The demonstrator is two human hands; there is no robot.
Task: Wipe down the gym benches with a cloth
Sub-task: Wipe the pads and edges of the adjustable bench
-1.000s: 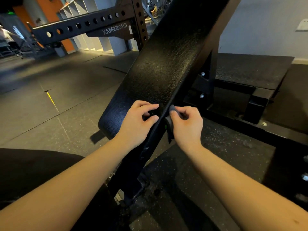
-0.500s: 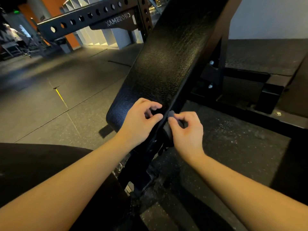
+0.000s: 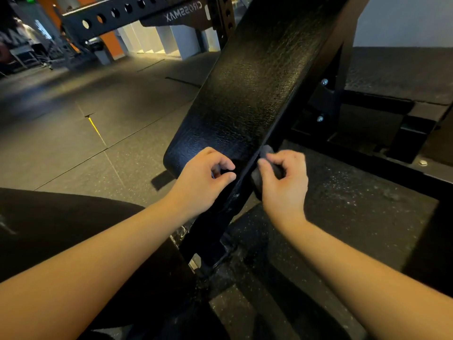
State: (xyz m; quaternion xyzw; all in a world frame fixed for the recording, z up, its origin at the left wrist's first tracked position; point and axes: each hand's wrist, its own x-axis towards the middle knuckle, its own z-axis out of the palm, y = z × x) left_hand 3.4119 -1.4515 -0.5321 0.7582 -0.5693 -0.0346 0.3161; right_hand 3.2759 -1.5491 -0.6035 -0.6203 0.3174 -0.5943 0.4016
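**Wiping the side edge of the tilted bench**

From my seat at the feed, the bench (image 3: 245,94) fills the middle of the view. It is a long black pad, tilted steeply, running up and away from the person. Its skin is grained and glossy, so I judge it padded, slightly giving under pressure and a little slick. It looks heavy and fixed to its frame, something to press against rather than lift.

The left hand (image 3: 203,177) rests on the pad's lower end, fingers curled and thumb close to the forefinger. I cannot tell whether they pinch anything.

The right hand (image 3: 284,185) is just beside the pad's right edge, fingers and thumb clamped on a bunched grey cloth (image 3: 266,153) that touches that edge. The cloth looks soft, light and limp. I would keep it wadded in the fingertips so a fold stays between skin and pad.

Around this, the speckled rubber floor (image 3: 73,119) spreads out to the left. A black rack beam (image 3: 137,11) with round holes crosses the top, well apart from the hands. The steel frame (image 3: 338,69) stands close behind the pad on the right. I expect it and its bolts (image 3: 324,81) to crowd a stroke going up that side, leaving knuckles little room. A yellow mark (image 3: 96,130) lies on the floor, clear of the work.
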